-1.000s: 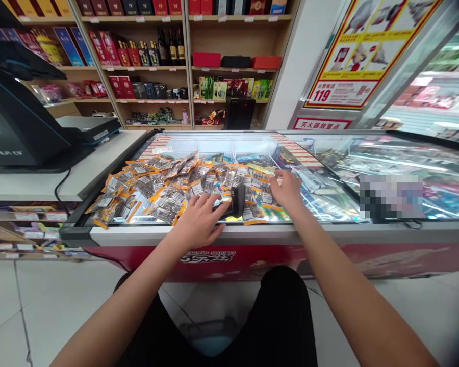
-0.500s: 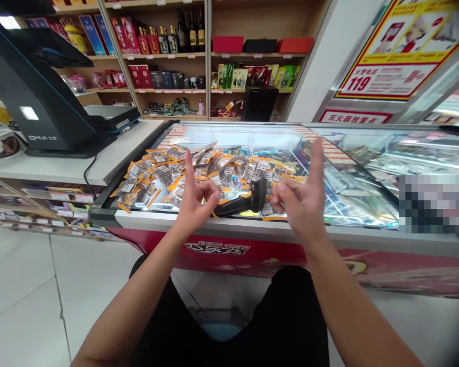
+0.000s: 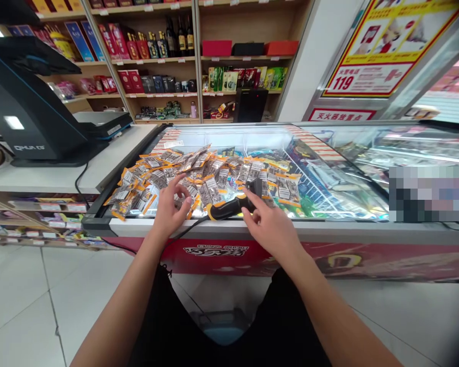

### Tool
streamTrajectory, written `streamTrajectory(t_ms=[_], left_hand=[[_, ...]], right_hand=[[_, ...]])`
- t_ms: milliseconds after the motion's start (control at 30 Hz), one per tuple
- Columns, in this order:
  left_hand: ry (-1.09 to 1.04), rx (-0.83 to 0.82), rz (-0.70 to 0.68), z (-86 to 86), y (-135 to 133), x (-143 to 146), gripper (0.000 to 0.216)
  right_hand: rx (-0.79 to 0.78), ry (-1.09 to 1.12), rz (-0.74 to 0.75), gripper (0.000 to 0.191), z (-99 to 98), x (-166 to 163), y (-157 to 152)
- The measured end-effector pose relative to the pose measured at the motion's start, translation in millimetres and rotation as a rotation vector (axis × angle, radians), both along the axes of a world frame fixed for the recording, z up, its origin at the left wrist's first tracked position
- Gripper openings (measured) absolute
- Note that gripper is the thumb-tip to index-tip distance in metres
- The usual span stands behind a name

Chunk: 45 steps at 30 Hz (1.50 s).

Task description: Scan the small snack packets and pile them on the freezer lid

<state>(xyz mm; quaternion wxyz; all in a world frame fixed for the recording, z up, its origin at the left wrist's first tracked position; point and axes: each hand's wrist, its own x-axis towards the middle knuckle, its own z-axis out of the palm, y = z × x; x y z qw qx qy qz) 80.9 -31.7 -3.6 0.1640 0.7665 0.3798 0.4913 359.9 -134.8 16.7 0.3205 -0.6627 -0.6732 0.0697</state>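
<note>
A black barcode scanner [image 3: 229,208] with yellow trim lies on the glass top of the freezer, its cable trailing off to the left. My right hand [image 3: 271,224] is at the scanner's neck, with index finger and thumb on either side of it; its other fingers are curled. To the left, my left hand [image 3: 171,209] hovers over the front edge, its fingers loosely bent and apart, with nothing in it. Many small packets [image 3: 214,188] with orange edges are heaped behind and around the scanner.
The chest freezer [image 3: 329,227] spans the front. At left a counter [image 3: 110,153] carries a dark scale terminal [image 3: 49,117]. Shelves [image 3: 156,58] with bottles and boxes stand behind. A black box-shaped device [image 3: 250,106] rises at the freezer's far edge.
Both hands have dropped from raised index fingers. My right hand has moved left onto the scanner; my left hand has drawn away from its handle, and its fingers have loosened. The view has shifted slightly.
</note>
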Motion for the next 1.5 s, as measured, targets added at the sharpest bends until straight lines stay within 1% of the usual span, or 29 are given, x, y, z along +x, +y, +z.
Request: streamTrajectory(t_ms=[67, 167, 233, 333, 400, 433, 567, 700, 800, 900, 967, 1000, 1033, 1100, 1167, 1200, 1267, 1333, 1400, 1433, 1500], left_hand=[[-0.024, -0.047, 0.012, -2.4, 1, -2, 0.068], [-0.108, -0.091, -0.067, -4.2, 4, -2, 0.073], [-0.187, -0.1, -0.12, -5.5, 8, -4, 0.075], [-0.291, -0.096, -0.161, -7.9, 12, -6, 0.072], [-0.315, -0.094, -0.167, -9.0, 13, -8, 0.069], [-0.312, -0.094, -0.165, -9.3, 13, -8, 0.069], [-0.254, -0.094, -0.15, -8.5, 11, -7, 0.072], [-0.19, -0.09, -0.136, -6.3, 7, -6, 0.071], [-0.062, -0.072, -0.08, -5.6, 3, -6, 0.059], [0.186, 0.04, 0.037, -2.8, -2, 4, 0.038], [0.365, 0.153, 0.065, 2.3, -7, 23, 0.031], [0.438, 0.21, 0.034, 5.7, -9, 37, 0.03], [0.506, 0.255, -0.028, 9.6, -12, 54, 0.032], [0.633, 0.326, -0.161, 17.3, -15, 96, 0.037], [0.72, 0.385, -0.268, 23.2, -15, 143, 0.045], [0.752, 0.398, -0.31, 25.0, -14, 167, 0.048], [0.82, 0.381, -0.383, 26.3, -10, 211, 0.055], [0.91, 0.321, -0.402, 25.1, -2, 245, 0.066], [0.987, 0.249, -0.367, 23.0, 8, 265, 0.072], [1.008, 0.231, -0.343, 22.1, 14, 269, 0.071], [1.029, 0.234, -0.299, 21.4, 26, 266, 0.067]], right_hand=[[-0.034, -0.181, -0.04, 0.06, -6.1, -7, 5], [-0.024, -0.281, -0.074, 0.061, -7.5, -18, 15], [-0.016, -0.266, -0.105, 0.061, -4.1, -24, 18], [-0.076, -0.194, -0.151, 0.06, 0.8, -30, 15], [-0.096, -0.141, -0.161, 0.062, -0.2, -31, 12], [-0.083, -0.112, -0.162, 0.064, -2.2, -32, 10], [0.031, 0.011, -0.205, 0.063, -15.2, -33, 6], [0.067, 0.137, -0.246, 0.061, -22.7, -43, 11], [0.142, 0.282, -0.191, 0.058, -23.9, -49, 18], [0.292, 0.466, -0.119, 0.059, -24.5, -41, 22], [0.364, 0.602, -0.126, 0.07, -24.5, -22, 21], [0.391, 0.661, -0.154, 0.077, -24.2, -9, 21], [0.421, 0.712, -0.193, 0.081, -23.6, 7, 19], [0.517, 0.814, -0.294, 0.08, -21.2, 42, 18], [0.639, 0.964, -0.399, 0.078, -17.4, 78, 17], [0.667, 1.03, -0.448, 0.076, -15.1, 94, 16], [0.684, 1.107, -0.549, 0.068, -10.8, 121, 15], [0.694, 1.139, -0.615, 0.06, -8.2, 138, 11], [0.685, 1.153, -0.612, 0.055, -8.2, 145, 6], [0.662, 1.161, -0.585, 0.055, -9.1, 146, 3], [0.585, 1.197, -0.51, 0.057, -11.9, 147, -3]])
